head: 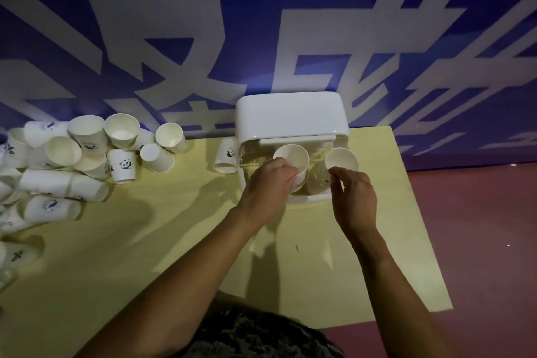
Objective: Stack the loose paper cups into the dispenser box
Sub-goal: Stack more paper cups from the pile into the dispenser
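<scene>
A white dispenser box stands at the back of the yellow table, its front open. My left hand grips a white paper cup at the left side of the opening. At the right side my right hand pinches the rim of a second cup. Both cups stand mouth up, on top of stacks inside the box. A heap of loose cups with panda prints lies at the table's left. One cup stands upside down just left of the box.
A blue wall with large white characters rises right behind the table. The table's right edge borders a dark red floor. Stacked cups lie on their side within the heap.
</scene>
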### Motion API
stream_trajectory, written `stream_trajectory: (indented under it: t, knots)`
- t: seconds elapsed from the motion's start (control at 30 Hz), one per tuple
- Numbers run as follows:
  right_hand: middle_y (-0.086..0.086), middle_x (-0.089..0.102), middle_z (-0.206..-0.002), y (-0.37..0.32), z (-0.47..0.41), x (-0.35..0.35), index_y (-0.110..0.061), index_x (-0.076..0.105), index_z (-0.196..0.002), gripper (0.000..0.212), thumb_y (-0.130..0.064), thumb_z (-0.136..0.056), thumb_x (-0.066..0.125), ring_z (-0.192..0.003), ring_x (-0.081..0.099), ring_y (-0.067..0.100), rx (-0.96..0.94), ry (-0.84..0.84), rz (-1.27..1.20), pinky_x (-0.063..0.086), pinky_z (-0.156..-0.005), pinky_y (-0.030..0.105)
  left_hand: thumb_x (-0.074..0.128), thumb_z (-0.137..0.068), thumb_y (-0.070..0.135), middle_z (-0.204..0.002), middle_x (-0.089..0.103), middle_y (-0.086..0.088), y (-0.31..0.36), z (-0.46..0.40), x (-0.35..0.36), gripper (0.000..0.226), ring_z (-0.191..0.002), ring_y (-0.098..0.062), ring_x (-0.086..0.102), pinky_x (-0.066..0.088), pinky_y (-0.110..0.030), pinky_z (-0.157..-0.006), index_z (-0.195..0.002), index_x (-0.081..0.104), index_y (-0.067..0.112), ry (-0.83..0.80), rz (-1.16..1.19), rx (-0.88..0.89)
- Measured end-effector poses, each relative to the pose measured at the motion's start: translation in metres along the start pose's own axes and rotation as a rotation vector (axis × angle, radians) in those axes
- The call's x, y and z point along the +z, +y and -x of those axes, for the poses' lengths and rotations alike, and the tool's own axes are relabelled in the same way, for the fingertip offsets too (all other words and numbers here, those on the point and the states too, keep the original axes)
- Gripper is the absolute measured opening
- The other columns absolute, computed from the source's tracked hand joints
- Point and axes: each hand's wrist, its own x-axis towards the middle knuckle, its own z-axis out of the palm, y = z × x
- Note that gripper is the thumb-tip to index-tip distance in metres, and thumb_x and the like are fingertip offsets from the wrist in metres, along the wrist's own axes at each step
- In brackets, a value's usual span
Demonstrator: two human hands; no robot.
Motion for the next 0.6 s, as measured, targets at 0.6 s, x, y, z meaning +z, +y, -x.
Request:
stream_trajectory:
  t: [0.6]
  knots:
    - [0.003, 0.073, -0.086, 0.02, -0.016, 0.025, -0.016, 0.073, -0.092, 0.015, -0.008, -0.079, 0.069, -0.079, 0.061, 0.031, -0.14, -0.149, 0.032, 0.049, -0.069, 0.036, 0.051, -0.095, 0.021, -0.113, 0.06, 0.002, -0.006, -0.004, 0.04, 0.023, -0.105, -0.018, 0.051, 0.047, -0.032, -0.085, -0.11, 0.068, 0.016, -0.075, -0.095, -0.196]
